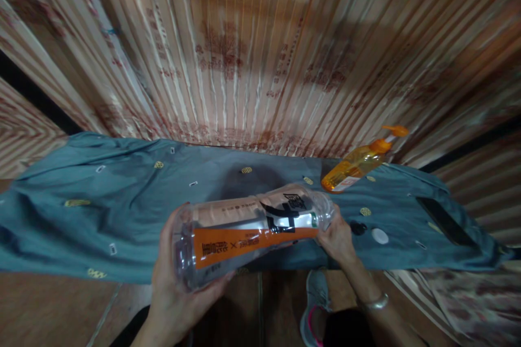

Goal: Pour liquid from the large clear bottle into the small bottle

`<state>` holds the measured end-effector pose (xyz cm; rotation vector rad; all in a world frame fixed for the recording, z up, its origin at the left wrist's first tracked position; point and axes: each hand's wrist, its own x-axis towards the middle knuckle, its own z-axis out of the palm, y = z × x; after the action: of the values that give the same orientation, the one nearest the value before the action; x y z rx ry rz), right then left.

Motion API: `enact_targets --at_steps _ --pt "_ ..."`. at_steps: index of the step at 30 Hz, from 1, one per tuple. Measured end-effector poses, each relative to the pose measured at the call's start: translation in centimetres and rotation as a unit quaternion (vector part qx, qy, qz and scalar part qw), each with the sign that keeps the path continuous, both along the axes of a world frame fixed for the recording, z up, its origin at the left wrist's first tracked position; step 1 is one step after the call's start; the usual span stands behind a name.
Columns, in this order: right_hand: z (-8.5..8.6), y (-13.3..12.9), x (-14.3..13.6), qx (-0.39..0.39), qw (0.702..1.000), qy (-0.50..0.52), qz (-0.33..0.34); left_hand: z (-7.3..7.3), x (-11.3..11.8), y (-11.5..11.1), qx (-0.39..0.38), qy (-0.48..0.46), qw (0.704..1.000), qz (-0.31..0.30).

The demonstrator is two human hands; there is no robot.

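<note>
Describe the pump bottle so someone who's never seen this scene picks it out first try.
Find the blue-green cloth in front of the striped curtain. Near the cloth's far edge, right of centre, is the pump bottle, amber and see-through. Unlike the big clear bottle between left hand and right hand, it's unheld and has an orange pump top.

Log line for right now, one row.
left hand: bottle base | right hand: bottle neck | pump bottle, white disc: on blue cloth
</note>
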<state>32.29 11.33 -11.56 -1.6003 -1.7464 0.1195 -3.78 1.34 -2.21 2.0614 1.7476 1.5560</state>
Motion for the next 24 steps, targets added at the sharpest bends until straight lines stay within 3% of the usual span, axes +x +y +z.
enact_targets --at_steps 9,18,23,24 --pt "0.16 0.00 -0.07 -0.004 1.000 -0.002 -0.012 -0.33 0.70 -0.50 -0.042 -0.085 0.995 0.017" --pt "0.10 0.00 -0.01 -0.007 1.000 -0.002 -0.006 -0.19 0.17 -0.21 -0.032 -0.033 0.999 -0.016" --pt "-0.19 0.07 0.11 0.004 1.000 -0.006 -0.004 -0.05 0.83 -0.05 0.014 -0.065 0.997 0.029" --pt "-0.21 0.08 0.11 0.005 1.000 -0.007 -0.002 -0.04 0.78 -0.05 0.000 -0.047 0.999 0.011"
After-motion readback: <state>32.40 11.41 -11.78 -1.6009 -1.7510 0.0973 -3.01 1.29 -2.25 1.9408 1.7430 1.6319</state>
